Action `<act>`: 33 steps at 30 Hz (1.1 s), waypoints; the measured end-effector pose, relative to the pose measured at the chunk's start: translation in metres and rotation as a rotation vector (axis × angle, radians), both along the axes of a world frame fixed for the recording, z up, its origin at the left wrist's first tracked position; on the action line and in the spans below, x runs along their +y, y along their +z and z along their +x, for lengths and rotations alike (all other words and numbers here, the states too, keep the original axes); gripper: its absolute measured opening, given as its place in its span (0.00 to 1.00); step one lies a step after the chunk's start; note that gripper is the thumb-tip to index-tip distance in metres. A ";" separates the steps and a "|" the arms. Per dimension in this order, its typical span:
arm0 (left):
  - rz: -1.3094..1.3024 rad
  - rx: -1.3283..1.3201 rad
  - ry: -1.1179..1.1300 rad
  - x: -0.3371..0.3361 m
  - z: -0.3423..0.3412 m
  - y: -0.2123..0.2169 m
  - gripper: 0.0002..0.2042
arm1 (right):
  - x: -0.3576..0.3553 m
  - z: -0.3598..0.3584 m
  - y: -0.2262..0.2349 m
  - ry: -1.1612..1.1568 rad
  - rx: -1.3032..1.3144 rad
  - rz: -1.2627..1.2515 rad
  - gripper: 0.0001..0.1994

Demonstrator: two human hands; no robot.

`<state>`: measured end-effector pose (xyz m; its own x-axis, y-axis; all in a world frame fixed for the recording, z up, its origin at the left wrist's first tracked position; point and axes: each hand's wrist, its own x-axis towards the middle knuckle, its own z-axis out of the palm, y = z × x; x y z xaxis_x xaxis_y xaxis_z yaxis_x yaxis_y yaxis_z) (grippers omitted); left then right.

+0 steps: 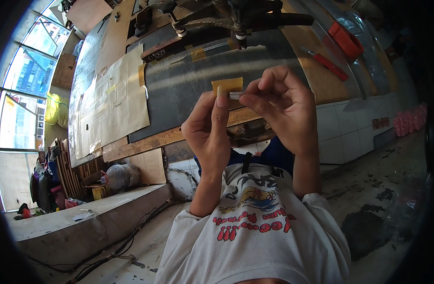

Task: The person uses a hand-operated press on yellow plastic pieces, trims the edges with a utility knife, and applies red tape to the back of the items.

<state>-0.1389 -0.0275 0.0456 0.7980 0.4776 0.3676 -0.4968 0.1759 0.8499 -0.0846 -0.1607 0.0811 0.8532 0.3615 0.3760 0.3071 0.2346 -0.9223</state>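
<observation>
My left hand is closed in a pinch, its thumb upright against a small mustard-brown square piece. That piece looks like a patch of sandpaper or stiff paper; I cannot tell which. A short, shiny, silvery tube-like piece lies across the front of the square. My right hand pinches its right end between thumb and forefinger, the other fingers curled. Both hands are raised over the near edge of the worktable, close together in front of my body.
A red-handled cutter and a red block-like object lie at the table's right. Dark metal legs stand at the back. A beige sheet covers the left side. A wooden strip edges the table. Cables run along the floor.
</observation>
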 end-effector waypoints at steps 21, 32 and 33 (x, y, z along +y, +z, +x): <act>0.049 0.015 -0.004 -0.001 0.001 0.003 0.15 | 0.001 0.000 -0.002 -0.004 0.009 -0.006 0.12; 0.050 0.051 -0.035 -0.001 0.000 0.004 0.17 | -0.002 0.002 -0.003 -0.054 -0.023 -0.041 0.11; 0.051 0.044 -0.044 -0.001 0.000 0.004 0.17 | -0.002 0.002 -0.003 -0.056 -0.021 -0.031 0.11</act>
